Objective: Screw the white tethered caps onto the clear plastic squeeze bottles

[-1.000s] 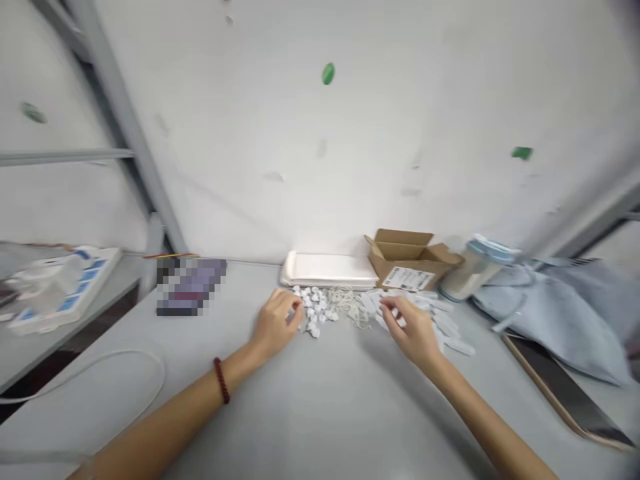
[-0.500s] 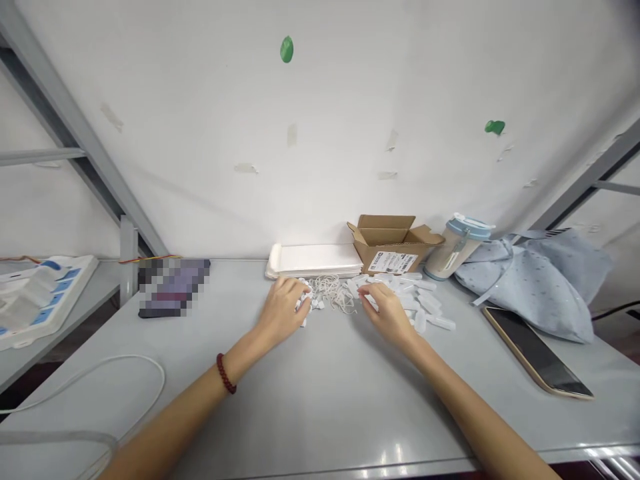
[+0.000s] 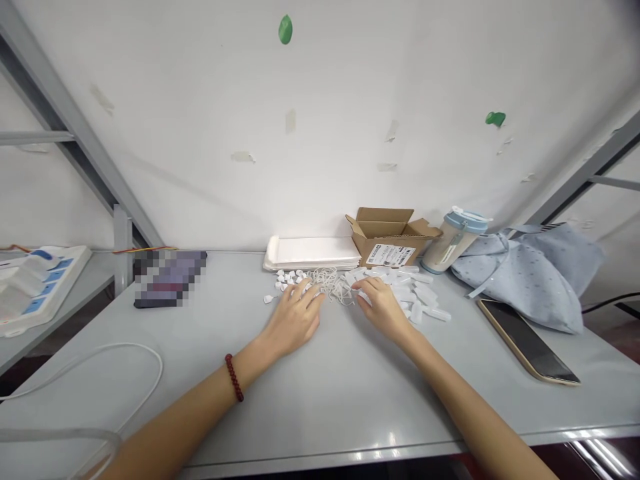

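Smooth grey tabletop [image 3: 320, 410]

Left hand [image 3: 293, 321]: fingers spread, released. Right hand [image 3: 383, 310]: fingers curled, grasp unclear. Long translucent-white plastic pieces [image 3: 424, 293] lie beside the right, tangled off-white cords [image 3: 331, 280] between, small white pieces [image 3: 287, 277] by the left.

The label [image 3: 390, 255] on the cardboard box [image 3: 393, 238] is illegible. Left of this box, the left hand [image 3: 295, 318] partly hides white pieces [image 3: 291, 276].

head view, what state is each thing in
Left hand: palm down, fingers spread
Right hand: fingers bent, thumb apart
Small white pieces: scattered
Strings: loosely heaped
Plastic pieces: scattered
Cardboard box: flaps open
Cup: lid on
Phone: face up, screen dark
White packets: stacked
Cloth bag: slumped
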The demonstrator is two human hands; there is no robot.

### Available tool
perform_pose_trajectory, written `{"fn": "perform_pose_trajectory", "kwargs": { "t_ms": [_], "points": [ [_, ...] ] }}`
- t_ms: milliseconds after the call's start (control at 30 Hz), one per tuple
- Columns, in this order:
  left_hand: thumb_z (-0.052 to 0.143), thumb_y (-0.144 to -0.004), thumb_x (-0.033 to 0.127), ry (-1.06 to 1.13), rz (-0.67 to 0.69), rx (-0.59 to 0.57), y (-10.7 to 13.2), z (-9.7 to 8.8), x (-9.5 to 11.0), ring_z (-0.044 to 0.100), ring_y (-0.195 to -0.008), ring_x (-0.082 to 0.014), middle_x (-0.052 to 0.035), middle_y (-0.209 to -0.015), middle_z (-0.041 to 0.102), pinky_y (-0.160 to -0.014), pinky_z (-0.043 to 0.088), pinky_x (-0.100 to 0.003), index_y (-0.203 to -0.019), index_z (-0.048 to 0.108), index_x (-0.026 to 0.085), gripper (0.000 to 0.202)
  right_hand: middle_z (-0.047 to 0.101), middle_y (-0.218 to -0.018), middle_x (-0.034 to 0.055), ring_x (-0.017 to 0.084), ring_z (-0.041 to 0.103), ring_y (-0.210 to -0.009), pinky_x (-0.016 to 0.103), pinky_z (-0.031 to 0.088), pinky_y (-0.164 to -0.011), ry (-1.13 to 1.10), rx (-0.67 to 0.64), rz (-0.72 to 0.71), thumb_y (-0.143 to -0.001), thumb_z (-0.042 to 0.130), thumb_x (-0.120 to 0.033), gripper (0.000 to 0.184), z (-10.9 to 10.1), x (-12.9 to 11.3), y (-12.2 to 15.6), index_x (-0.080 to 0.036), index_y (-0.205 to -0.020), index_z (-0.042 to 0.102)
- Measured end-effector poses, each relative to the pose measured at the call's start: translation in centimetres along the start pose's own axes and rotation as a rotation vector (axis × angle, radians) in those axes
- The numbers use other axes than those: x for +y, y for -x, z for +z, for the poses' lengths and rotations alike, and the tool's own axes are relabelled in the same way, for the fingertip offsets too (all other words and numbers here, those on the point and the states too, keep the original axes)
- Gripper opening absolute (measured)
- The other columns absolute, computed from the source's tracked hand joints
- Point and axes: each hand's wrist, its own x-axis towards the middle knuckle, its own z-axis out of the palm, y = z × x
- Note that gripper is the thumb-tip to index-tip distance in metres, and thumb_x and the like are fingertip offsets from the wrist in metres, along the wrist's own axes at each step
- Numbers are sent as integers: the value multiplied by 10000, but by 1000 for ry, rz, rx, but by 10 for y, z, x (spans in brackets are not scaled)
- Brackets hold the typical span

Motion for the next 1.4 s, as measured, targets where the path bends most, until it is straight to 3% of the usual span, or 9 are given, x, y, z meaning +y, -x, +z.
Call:
{"fn": "perform_pose_trajectory", "kwargs": {
  "t_ms": [233, 400, 633, 867, 1033, 1200, 1400],
  "points": [
    [418, -873, 153, -36, 90, -55, -3, 0, 12, 383, -1253, -310, -96, -1301, 531, -964, 319, -463, -1168, 542, 123, 322, 668, -892, 50, 228, 568, -889, 316, 370, -696, 59, -63, 20, -822, 539, -102, 123, -2, -7, 0, -189, -888, 596],
    [454, -859, 159, -12, 57, -38, 0, 3, 11, 394, -1241, -305, -102, -1249, 560, -961, 321, -455, -1114, 563, 140, 278, 681, -873, 35, 220, 568, -874, 318, 367, -701, 130, -113, -31, -817, 578, -108, 105, 1, -8, 2, -191, -867, 620],
    [470, -845, 165, 36, 33, -54, 3, 0, 10, 366, -1253, -308, -106, -1241, 550, -969, 337, -454, -1058, 570, 140, 237, 666, -961, 73, 245, 568, -921, 336, 383, -705, 221, 9, -78, -850, 537, -143, 154, 8, 0, 5, -191, -966, 627],
    [481, -841, 155, 84, 7, -50, 3, 2, 9, 377, -1247, -304, -114, -1216, 563, -980, 338, -468, -1057, 577, 147, 236, 668, -962, 98, 250, 576, -917, 352, 394, -730, 143, -7, -58, -893, 497, -261, 177, 13, -13, -2, -182, -1009, 605],
    [464, -847, 147, 115, -5, -51, 3, 4, 10, 368, -1257, -314, -118, -1212, 567, -986, 337, -477, -1062, 585, 146, 247, 674, -974, 100, 269, 549, -943, 398, 357, -782, 220, -33, -29, -875, 512, -168, 199, 20, -30, -10, -194, -1060, 580],
    [471, -840, 138, 132, -17, -48, 2, 5, 10, 367, -1256, -320, -118, -1202, 571, -980, 350, -476, -1063, 590, 148, 253, 670, -961, 92, 256, 554, -926, 388, 343, -787, 204, -30, -4, -867, 488, -104, 203, 25, -28, -8, -197, -1004, 605],
    [456, -844, 126, 176, 25, -12, 6, 4, 6, 380, -1237, -314, -121, -1197, 570, -973, 379, -455, -1062, 593, 127, 257, 682, -843, 57, 219, 590, -851, 353, 367, -763, -19, 105, 1, -856, 490, -124, 167, 23, -17, -5, -185, -951, 612]
  ]
}}
